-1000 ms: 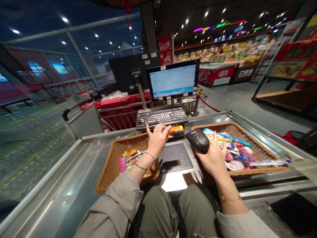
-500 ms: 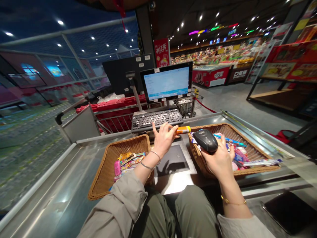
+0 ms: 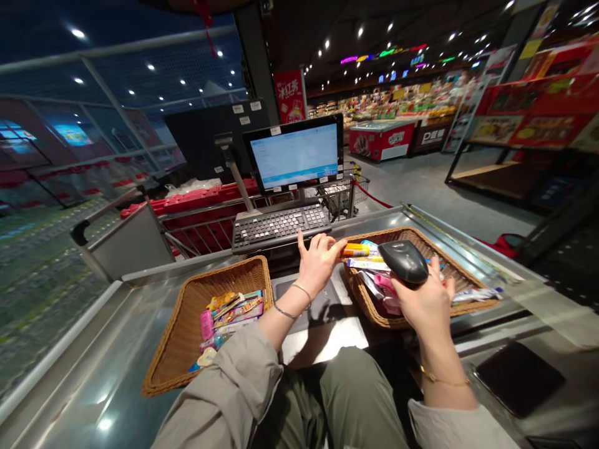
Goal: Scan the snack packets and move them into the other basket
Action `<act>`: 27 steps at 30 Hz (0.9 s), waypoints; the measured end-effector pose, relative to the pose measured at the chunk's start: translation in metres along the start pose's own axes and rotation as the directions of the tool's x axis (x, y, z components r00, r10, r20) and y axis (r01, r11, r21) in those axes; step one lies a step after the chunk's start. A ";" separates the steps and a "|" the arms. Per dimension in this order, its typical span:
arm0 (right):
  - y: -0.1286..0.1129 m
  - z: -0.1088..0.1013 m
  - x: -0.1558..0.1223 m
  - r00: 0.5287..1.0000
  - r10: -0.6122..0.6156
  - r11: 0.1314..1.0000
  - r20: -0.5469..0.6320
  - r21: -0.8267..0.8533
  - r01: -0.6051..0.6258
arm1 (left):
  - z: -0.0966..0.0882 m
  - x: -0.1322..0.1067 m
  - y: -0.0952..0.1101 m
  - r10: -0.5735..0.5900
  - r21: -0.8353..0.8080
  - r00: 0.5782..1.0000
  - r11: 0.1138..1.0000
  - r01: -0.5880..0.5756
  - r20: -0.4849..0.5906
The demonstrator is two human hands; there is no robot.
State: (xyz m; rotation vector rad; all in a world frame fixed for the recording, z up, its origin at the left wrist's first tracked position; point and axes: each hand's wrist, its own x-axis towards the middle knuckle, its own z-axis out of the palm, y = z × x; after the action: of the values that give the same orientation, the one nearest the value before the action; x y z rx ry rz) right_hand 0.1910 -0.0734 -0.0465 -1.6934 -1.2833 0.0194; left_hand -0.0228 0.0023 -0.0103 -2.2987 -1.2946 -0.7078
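Observation:
Between the thumb and fingers of my left hand point(image 3: 319, 262) is a small orange tube with a yellow end point(image 3: 355, 250). It points right, over the near left rim of the right wicker basket point(image 3: 374, 312). My right hand point(image 3: 428, 299) is wrapped round a black handheld barcode scanner point(image 3: 403, 262), whose head faces left toward the tube. Its handle is mostly hidden by my palm. Small packaged goods lie in the right basket beneath the scanner. To the left of my left arm, the left wicker basket point(image 3: 163, 340) holds several colourful small packs point(image 3: 236, 315).
Behind my hands stand a keyboard point(image 3: 281, 226) and a lit monitor point(image 3: 297, 156). A grey pad point(image 3: 322, 305) lies between the baskets on the metal counter point(image 3: 121, 374). At the lower right rests a dark flat device point(image 3: 519, 377). Shopping carts stand beyond the counter.
The view has turned slightly right, so the surroundings sit further left. My right hand and the scanner have moved a little right relative to the basket, and the tube now hangs over its rim.

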 end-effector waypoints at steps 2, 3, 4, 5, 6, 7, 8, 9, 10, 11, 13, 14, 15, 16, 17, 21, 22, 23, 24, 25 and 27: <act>0.005 -0.001 0.001 1.000 0.010 1.000 -0.020 0.002 -0.010 | 0.004 0.001 0.005 0.028 -0.010 1.000 1.000 -0.028 0.009; 0.007 -0.001 0.001 0.999 0.012 1.000 -0.031 0.002 -0.012 | 0.005 0.002 0.008 0.041 -0.012 0.999 0.999 -0.040 0.014; 0.009 -0.001 0.000 0.999 0.012 1.000 -0.042 0.002 -0.012 | 0.007 0.002 0.010 0.052 -0.010 0.998 0.999 -0.052 0.017; 0.011 -0.002 0.000 0.998 0.008 1.000 -0.054 0.001 -0.008 | 0.008 0.002 0.013 0.063 -0.005 0.998 0.998 -0.063 0.016; 0.013 -0.002 0.000 0.998 0.001 1.000 -0.069 -0.002 -0.001 | 0.008 0.003 0.016 0.071 0.001 0.997 0.997 -0.071 0.010; 0.014 -0.003 0.000 0.996 -0.008 1.000 -0.086 -0.007 0.008 | 0.009 0.003 0.018 0.078 0.005 0.997 0.997 -0.078 0.002; 0.015 -0.004 0.000 0.994 -0.015 1.000 -0.104 -0.014 0.014 | 0.009 0.004 0.020 0.087 0.008 0.996 0.996 -0.087 -0.005; 0.016 -0.005 0.000 0.993 -0.020 1.000 -0.119 -0.022 0.017 | 0.009 0.004 0.023 0.098 0.010 0.995 0.995 -0.097 -0.008; 0.017 -0.007 0.000 0.991 -0.019 0.999 -0.130 -0.030 0.016 | 0.010 0.005 0.026 0.109 0.011 0.994 0.994 -0.109 -0.008; 0.016 -0.009 0.000 0.991 -0.015 0.999 -0.136 -0.033 0.010 | 0.010 0.007 0.029 0.122 0.011 0.993 0.992 -0.122 -0.002; 0.014 -0.014 0.002 0.990 0.009 1.000 -0.139 -0.027 -0.013 | 0.013 0.012 0.037 0.148 0.011 0.989 0.989 -0.149 0.012; 0.012 -0.016 0.002 0.989 0.025 0.999 -0.147 -0.017 -0.028 | 0.015 0.016 0.042 0.158 0.010 0.987 0.987 -0.158 0.015; 0.009 -0.019 0.003 0.987 0.038 0.999 -0.155 -0.011 -0.041 | 0.018 0.020 0.048 0.163 0.010 0.987 0.987 -0.163 0.013; 0.007 -0.021 0.003 0.985 0.043 0.999 -0.165 -0.007 -0.044 | 0.022 0.024 0.054 0.165 0.011 0.986 0.986 -0.165 0.008; 0.006 -0.022 0.003 0.981 0.047 0.999 -0.188 -0.004 -0.049 | 0.025 0.028 0.060 0.157 0.017 0.988 0.987 -0.157 -0.008; 0.005 -0.025 0.003 0.965 0.096 0.995 -0.244 0.023 -0.093 | 0.036 0.036 0.076 0.110 0.058 0.994 0.992 -0.109 -0.023; 0.005 -0.024 0.003 0.965 0.110 0.994 -0.238 0.032 -0.105 | 0.036 0.036 0.076 0.102 0.060 0.995 0.993 -0.101 -0.008; 0.006 -0.024 0.003 0.967 0.120 0.993 -0.223 0.040 -0.113 | 0.035 0.034 0.075 0.096 0.058 0.995 0.994 -0.096 0.011; 0.007 -0.023 0.003 0.971 0.127 0.992 -0.202 0.047 -0.120 | 0.033 0.031 0.072 0.088 0.052 0.996 0.995 -0.090 0.030; 0.008 -0.022 0.002 0.974 0.135 0.990 -0.184 0.052 -0.128 | 0.030 0.028 0.067 0.077 0.042 0.996 0.996 -0.079 0.048; 0.008 -0.019 0.000 0.978 0.150 0.988 -0.148 0.059 -0.143 | 0.021 0.019 0.057 0.049 0.021 0.996 0.998 -0.051 0.081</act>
State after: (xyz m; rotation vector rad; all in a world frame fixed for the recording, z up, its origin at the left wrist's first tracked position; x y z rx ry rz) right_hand 0.2069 -0.0855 -0.0420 -1.7106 -1.0365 0.0085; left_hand 0.0395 -0.0008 -0.0213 -2.3540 -1.2693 -0.5861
